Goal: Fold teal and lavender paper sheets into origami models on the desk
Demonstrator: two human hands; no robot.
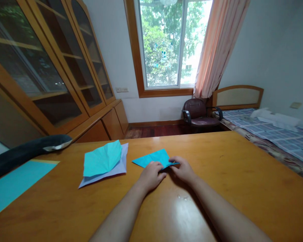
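A folded sheet of blue paper [153,157] is held on the bench [242,188], at about the middle of its width and towards its far edge. Its right corner is pinched by the right hand [183,169], with the thumb below and the fingers above. The near edge is touched by the fingers of the left hand [151,175], whose thumb is set in front of the fold; whether the paper is gripped there cannot be told. The two hands are placed near each other, with a small gap left between them.

To the left of the blue paper, and apart from it, a creased turquoise sheet [101,159] is laid over a lilac sheet [122,166]. Farther left, a larger turquoise sheet with a yellow edge [17,185] is cut off by the border of the view, and a dark, rounded object with a white patch [27,146] is seen just beyond it. Behind the bench, a maroon armchair [195,109] is placed below a window [159,43], near a bed [237,96] covered with a checked sheet [272,131].
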